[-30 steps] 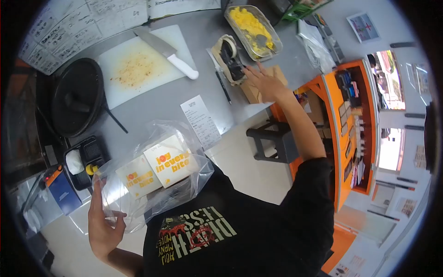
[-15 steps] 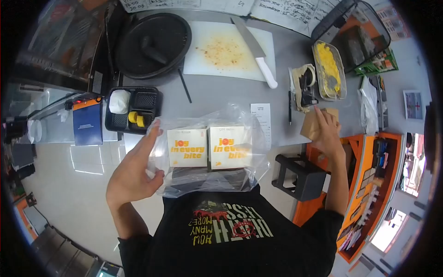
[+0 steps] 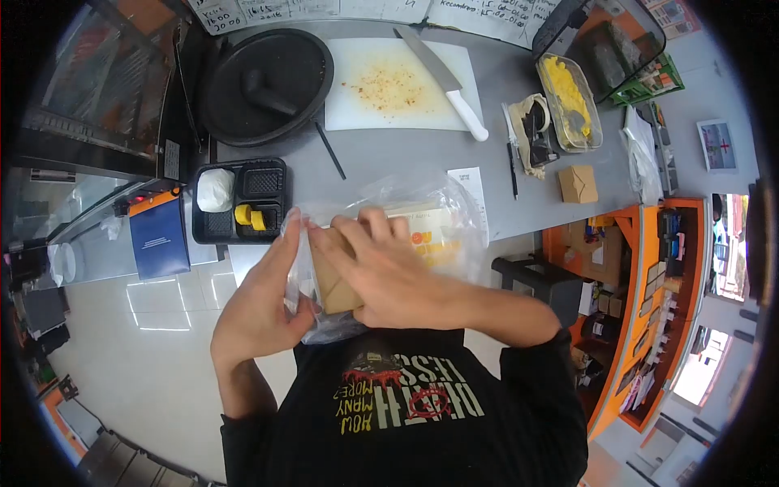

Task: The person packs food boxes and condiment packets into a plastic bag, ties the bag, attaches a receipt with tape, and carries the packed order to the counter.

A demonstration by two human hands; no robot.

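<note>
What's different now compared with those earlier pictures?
The right hand has moved left from the table's right side to the clear bag, bringing a brown box in its grip. Another brown box sits uncovered where it had reached. The left hand stays at the bag's left edge; the knife still lies on the cutting board.

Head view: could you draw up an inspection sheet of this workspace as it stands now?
Surface: grey counter, bearing a crumb-speckled cutting board with a knife on it.
Job's things: clear bag around a printed box; brown box at the bag, inside or over it unclear.
Clutter: black tray, pen, receipt, small carton.
Hands: left hand spread against the bag; right hand gripping the brown box.
Cables: none clearly identifiable.
Surroundings: black stool, orange shelving, whiteboard.
</note>
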